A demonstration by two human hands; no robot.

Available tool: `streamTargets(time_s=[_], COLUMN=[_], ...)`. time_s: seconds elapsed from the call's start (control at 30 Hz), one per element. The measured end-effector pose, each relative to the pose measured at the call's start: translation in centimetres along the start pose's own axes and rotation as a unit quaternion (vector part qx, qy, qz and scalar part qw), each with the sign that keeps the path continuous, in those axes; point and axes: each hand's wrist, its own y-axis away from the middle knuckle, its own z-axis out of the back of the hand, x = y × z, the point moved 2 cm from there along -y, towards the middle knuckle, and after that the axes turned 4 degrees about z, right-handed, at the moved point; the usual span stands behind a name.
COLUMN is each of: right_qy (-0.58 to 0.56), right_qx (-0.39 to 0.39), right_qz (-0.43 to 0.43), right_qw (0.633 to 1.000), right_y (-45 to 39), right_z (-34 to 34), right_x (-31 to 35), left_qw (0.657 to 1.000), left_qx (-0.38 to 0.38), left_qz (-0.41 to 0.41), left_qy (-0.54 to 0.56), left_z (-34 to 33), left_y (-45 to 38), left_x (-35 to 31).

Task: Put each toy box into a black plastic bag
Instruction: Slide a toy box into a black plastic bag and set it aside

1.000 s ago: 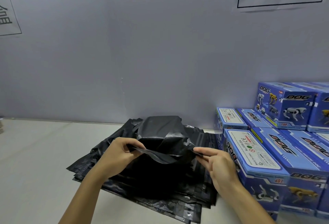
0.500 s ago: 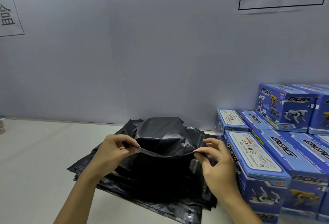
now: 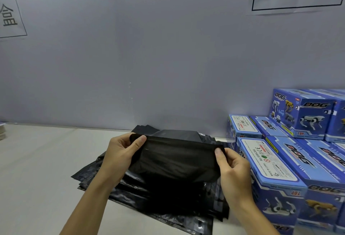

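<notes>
Since a second ago both hands raised and stretched the black plastic bag point(image 3: 173, 158) flat | left hand point(image 3: 119, 157) and right hand point(image 3: 234, 174) pinch its top corners | held above bag pile point(image 3: 149, 197) on table point(image 3: 37, 169) | toy boxes point(image 3: 291, 160) stacked just right.

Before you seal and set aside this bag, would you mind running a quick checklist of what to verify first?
1. Left hand grips the black bag at its left end: ok.
2. Right hand pinches its right end: ok.
3. Flap pulled flat across between the hands: ok.
4. Toy box inside the bag: cannot tell, plastic hides it.
5. Flap sealed: cannot tell.
6. Spare bags lie underneath, blue toy boxes wait to the right: ok.
</notes>
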Motion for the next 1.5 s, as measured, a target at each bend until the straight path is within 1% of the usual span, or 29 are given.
streamTargets(time_s=[0.13,0.23,0.33,0.4,0.47,0.57,0.63,0.83,0.97,1.1,1.17,1.23,1.3,1.33,1.37,1.43,1.5], right_qy=[0.034,0.066,0.080,0.090,0.102,0.127,0.139,0.113,0.172,0.247,0.264,0.276,0.284,0.286,0.291,0.327,0.347], right_qx=[0.015,0.043,0.067,0.069,0.066,0.067,0.067,0.038,0.056,0.038,0.033,0.037,0.033,0.023,0.010,-0.012,-0.007], right_qz=[-0.116,-0.200,-0.239,-0.238,-0.228,-0.208,-0.199,-0.199,-0.183,-0.112,-0.096,-0.106,-0.104,-0.094,-0.081,-0.040,0.002], right_qw=[0.993,0.977,0.965,0.965,0.966,0.967,0.968,0.973,0.966,0.962,0.959,0.955,0.952,0.953,0.953,0.944,0.938], right_y=[-0.2,0.0,0.2,0.3,0.4,0.5,0.5,0.3,0.6,1.4,1.9,2.2,2.2,2.2,2.1,2.2,2.2], right_z=[0.0,-0.1,-0.1,-0.2,-0.3,-0.5,-0.5,-0.3,-0.6,-1.2,-1.6,-2.0,-2.3,-2.3,-2.3,-2.4,-2.6], right_x=[-1.2,-2.2,-2.6,-2.6,-2.5,-2.3,-2.2,-2.1,-2.1,-1.7,-1.7,-1.9,-2.0,-1.9,-1.6,-1.1,-0.7], left_qw=[0.993,0.973,0.942,0.927,0.935,0.949,0.954,0.959,0.954,0.951,0.949,0.948,0.951,0.948,0.937,0.907,0.893], left_qx=[-0.046,-0.089,-0.146,-0.160,-0.150,-0.133,-0.133,-0.138,-0.122,-0.102,-0.103,-0.111,-0.124,-0.141,-0.164,-0.205,-0.202], left_qz=[0.031,0.050,0.023,-0.006,-0.008,0.048,0.071,0.122,0.192,0.212,0.206,0.202,0.181,0.154,0.113,0.020,-0.056], left_qy=[-0.101,-0.208,-0.302,-0.340,-0.322,-0.281,-0.259,-0.216,-0.197,-0.202,-0.214,-0.218,-0.217,-0.241,-0.286,-0.368,-0.397], left_z=[-0.9,-1.5,-2.1,-2.5,-2.6,-3.0,-3.1,-3.0,-3.4,-3.5,-3.6,-3.7,-3.8,-3.7,-3.6,-3.7,-4.0], left_y=[-0.2,-0.2,0.0,0.2,0.1,0.2,0.1,-0.1,0.0,0.1,0.2,0.3,0.5,0.5,0.6,0.9,1.3], left_x=[1.0,2.1,2.1,1.9,2.3,2.8,3.2,3.5,4.3,4.5,4.6,4.6,4.3,4.0,3.7,2.8,2.1])
